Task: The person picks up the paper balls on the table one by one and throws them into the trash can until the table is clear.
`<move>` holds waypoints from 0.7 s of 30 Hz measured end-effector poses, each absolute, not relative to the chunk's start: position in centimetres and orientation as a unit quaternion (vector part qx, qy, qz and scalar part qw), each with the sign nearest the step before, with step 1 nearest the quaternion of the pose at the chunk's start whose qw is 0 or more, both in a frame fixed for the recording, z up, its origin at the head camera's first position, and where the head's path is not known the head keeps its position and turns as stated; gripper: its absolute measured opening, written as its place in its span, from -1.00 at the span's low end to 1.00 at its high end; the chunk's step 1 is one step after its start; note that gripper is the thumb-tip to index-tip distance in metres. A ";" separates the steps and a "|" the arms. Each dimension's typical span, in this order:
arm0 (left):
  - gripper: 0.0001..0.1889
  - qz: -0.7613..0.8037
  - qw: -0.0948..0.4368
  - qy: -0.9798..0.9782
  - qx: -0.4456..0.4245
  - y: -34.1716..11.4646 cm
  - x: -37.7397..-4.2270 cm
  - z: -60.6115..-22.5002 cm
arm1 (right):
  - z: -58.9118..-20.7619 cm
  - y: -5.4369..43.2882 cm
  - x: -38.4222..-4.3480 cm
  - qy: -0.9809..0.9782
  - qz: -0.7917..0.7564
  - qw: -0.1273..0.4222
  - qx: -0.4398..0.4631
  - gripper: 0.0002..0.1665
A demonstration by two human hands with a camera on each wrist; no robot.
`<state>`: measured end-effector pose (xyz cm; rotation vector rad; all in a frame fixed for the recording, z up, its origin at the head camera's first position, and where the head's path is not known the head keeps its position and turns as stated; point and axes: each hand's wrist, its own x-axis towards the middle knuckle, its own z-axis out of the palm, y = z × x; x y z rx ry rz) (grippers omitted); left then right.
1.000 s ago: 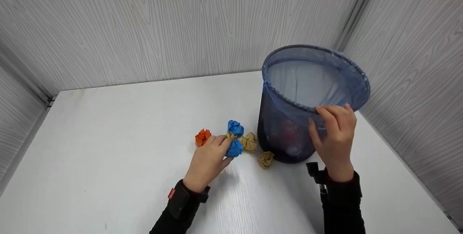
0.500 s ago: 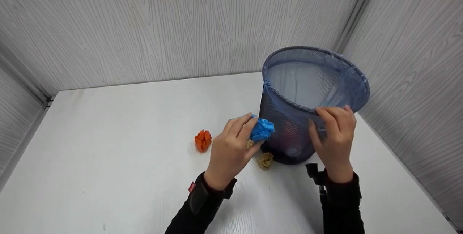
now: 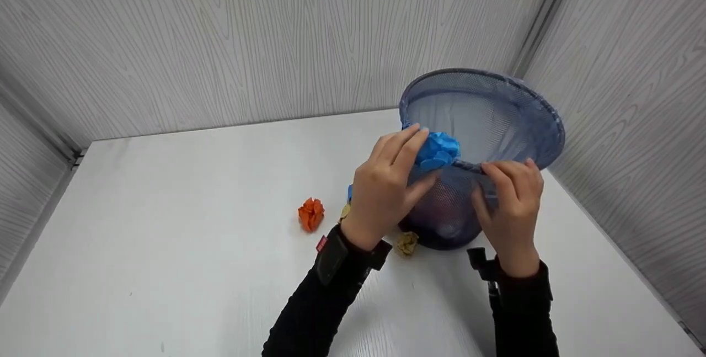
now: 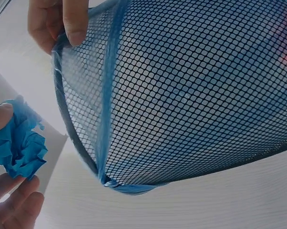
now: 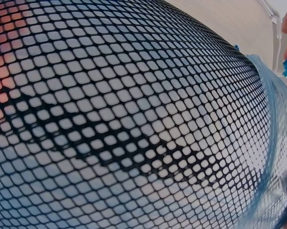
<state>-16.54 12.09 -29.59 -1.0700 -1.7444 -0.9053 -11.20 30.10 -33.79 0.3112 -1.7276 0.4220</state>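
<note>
My left hand [image 3: 383, 191] pinches a crumpled blue paper ball [image 3: 439, 151] between thumb and fingers, at the near left rim of a dark mesh wastebasket [image 3: 447, 211]. In the left wrist view, the blue paper ball [image 4: 19, 143] is just outside the basket's mouth. A thin blue bag lines the basket, its edge folded over the rim. My right hand [image 3: 513, 213] grips the near rim, fingertips on top and thumb against the outer side. Something reddish shows through the mesh low inside. The right wrist view is mostly mesh wall [image 5: 134, 105].
An orange paper ball [image 3: 311, 214] lies on the white table left of my left hand. By the basket's foot is a tan paper ball [image 3: 407, 243]. Another tan ball [image 3: 345, 211] and a blue one [image 3: 349, 193] are partly hidden behind my left hand. Grey wood-grain panels enclose the table.
My left hand has picked up the blue paper ball from the table and carried it up and right to the basket's rim. The right hand keeps its grip on the rim.
</note>
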 end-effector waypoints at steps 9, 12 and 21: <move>-0.55 -0.328 0.414 -0.728 -0.437 15.0 -17.4 -28.3 | -33.6 30.4 -11.1 -0.761 0.176 0.609 0.137 -0.75; -0.56 -0.311 0.405 -0.741 -0.436 15.5 -17.4 -28.3 | -33.6 30.4 -11.1 -0.762 0.178 0.607 0.136 -0.74; -0.53 -0.290 0.394 -0.753 -0.440 15.6 -17.3 -28.8 | -33.7 30.3 -11.0 -0.760 0.183 0.609 0.133 -0.75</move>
